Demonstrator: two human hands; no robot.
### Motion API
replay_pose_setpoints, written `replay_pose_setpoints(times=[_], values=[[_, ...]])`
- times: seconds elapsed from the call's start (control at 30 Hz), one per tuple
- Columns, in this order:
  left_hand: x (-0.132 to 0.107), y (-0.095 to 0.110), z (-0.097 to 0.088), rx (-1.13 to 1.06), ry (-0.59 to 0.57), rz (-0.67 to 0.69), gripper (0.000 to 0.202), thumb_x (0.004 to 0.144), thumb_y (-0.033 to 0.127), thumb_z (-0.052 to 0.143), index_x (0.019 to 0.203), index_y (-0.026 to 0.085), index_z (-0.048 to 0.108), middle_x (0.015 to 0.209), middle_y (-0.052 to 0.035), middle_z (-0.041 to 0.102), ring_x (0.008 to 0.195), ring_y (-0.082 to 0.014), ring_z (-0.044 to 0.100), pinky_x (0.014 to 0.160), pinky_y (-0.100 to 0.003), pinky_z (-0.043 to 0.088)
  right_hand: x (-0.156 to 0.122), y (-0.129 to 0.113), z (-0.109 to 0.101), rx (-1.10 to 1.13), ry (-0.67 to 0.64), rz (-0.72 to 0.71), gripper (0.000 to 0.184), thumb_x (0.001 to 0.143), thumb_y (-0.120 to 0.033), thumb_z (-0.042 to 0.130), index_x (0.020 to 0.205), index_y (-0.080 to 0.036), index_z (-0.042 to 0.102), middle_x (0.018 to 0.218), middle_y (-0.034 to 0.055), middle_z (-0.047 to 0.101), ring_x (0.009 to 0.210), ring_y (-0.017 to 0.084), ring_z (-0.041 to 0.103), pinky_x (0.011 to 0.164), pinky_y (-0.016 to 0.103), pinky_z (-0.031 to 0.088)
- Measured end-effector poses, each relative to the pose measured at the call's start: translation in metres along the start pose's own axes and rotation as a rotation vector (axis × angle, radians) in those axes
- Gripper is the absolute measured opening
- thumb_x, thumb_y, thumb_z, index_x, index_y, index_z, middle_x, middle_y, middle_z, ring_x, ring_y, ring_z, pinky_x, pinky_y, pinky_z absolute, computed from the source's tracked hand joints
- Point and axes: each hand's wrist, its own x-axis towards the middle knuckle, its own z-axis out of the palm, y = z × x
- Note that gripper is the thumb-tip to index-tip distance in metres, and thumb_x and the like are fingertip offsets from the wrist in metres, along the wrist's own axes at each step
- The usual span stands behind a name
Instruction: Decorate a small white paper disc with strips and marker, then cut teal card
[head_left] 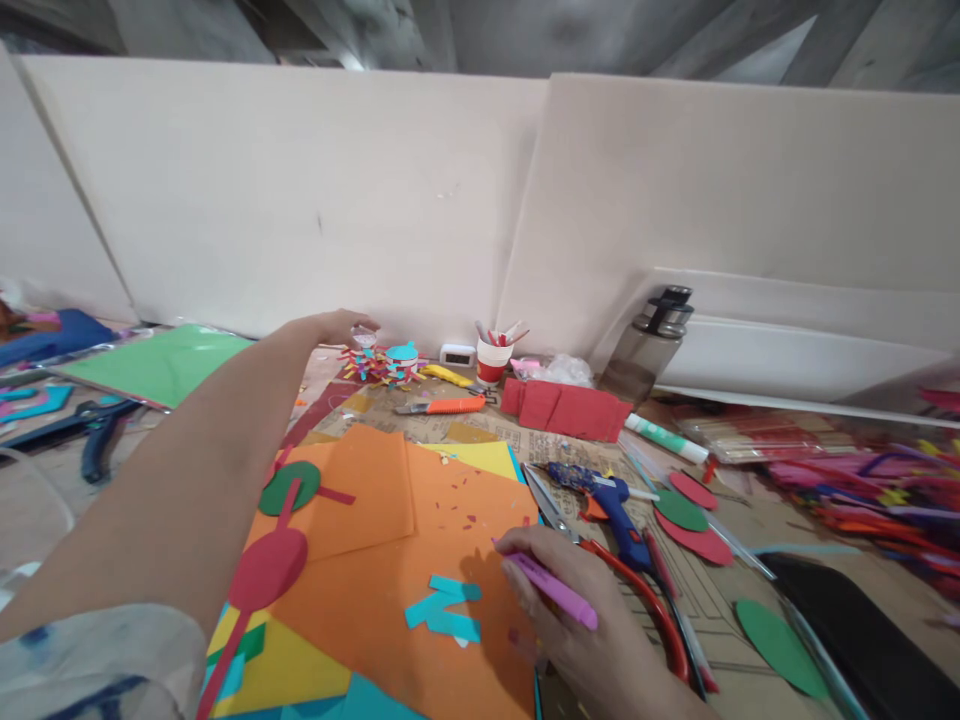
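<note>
My right hand [551,585] holds a pink-purple marker [559,593] in a writing grip above the orange paper [450,500]. Short blue paper strips [446,610] and tiny red scraps lie on that sheet. Stretched far forward, my left hand [341,325] has its fingers at a small clear item [364,338], whose kind I cannot make out. Just beside it stand small paper crafts with colourful fringes, one with a blue top [403,358]. Red and green paper discs on red strips [268,568] lie partly under my left forearm.
Large scissors with red handles [667,620] and a blue glue gun [619,505] lie on the right. Behind are an orange cutter [450,405], a paper cup of pens [493,360], folded red paper [566,408] and a bottle [645,345]. A white board [300,190] stands at the back.
</note>
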Motion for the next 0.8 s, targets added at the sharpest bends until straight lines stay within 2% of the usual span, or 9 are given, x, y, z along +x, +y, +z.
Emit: replay_pose_setpoints(times=[0.2,0.5,0.6,0.7,0.8], values=[[-0.004,0.005,-0.001,0.032,-0.017,0.046,0.065,0.066,0.02,0.066,0.13,0.025,0.059,0.137,-0.0043,0.057,0.122,-0.0209,0.054,0.096,-0.021,0.039,0.003,-0.003,-0.001,-0.066,-0.044,-0.015,0.015,0.084,-0.023,0.052,0.09,-0.023,0.065,0.093,0.0028,0.069,0.082,0.017,0.065,0.075,0.027,0.052],[-0.007,-0.003,-0.001,0.105,-0.094,0.15,0.071,0.067,0.023,0.054,0.138,0.023,0.051,0.146,-0.0026,0.048,0.131,-0.0201,0.047,0.107,-0.025,0.035,0.002,0.004,0.0,-0.013,-0.062,-0.002,0.013,0.085,-0.025,0.054,0.094,-0.023,0.063,0.097,0.0033,0.068,0.087,0.017,0.065,0.08,0.027,0.053],[-0.008,-0.006,0.0,0.113,-0.032,0.127,0.07,0.067,0.021,0.05,0.137,0.023,0.053,0.145,-0.0017,0.049,0.131,-0.0202,0.047,0.107,-0.025,0.035,0.001,0.004,0.001,-0.014,-0.056,0.002,0.013,0.086,-0.027,0.054,0.094,-0.023,0.063,0.097,0.003,0.068,0.087,0.017,0.066,0.08,0.027,0.053],[-0.007,-0.006,0.002,0.052,0.093,0.028,0.063,0.069,0.023,0.05,0.132,0.023,0.057,0.139,-0.0024,0.056,0.124,-0.0194,0.053,0.102,-0.023,0.04,0.001,0.005,0.002,-0.007,-0.055,-0.001,0.012,0.085,-0.026,0.055,0.094,-0.024,0.062,0.097,0.0023,0.068,0.087,0.017,0.066,0.08,0.027,0.053],[-0.005,-0.005,0.003,0.037,0.183,-0.099,0.055,0.075,0.038,0.054,0.126,0.021,0.062,0.125,-0.0063,0.066,0.111,-0.0216,0.061,0.094,-0.026,0.045,0.001,0.006,0.002,-0.002,-0.042,0.006,0.012,0.087,-0.028,0.052,0.093,-0.024,0.062,0.097,0.0018,0.068,0.085,0.016,0.066,0.076,0.026,0.054]])
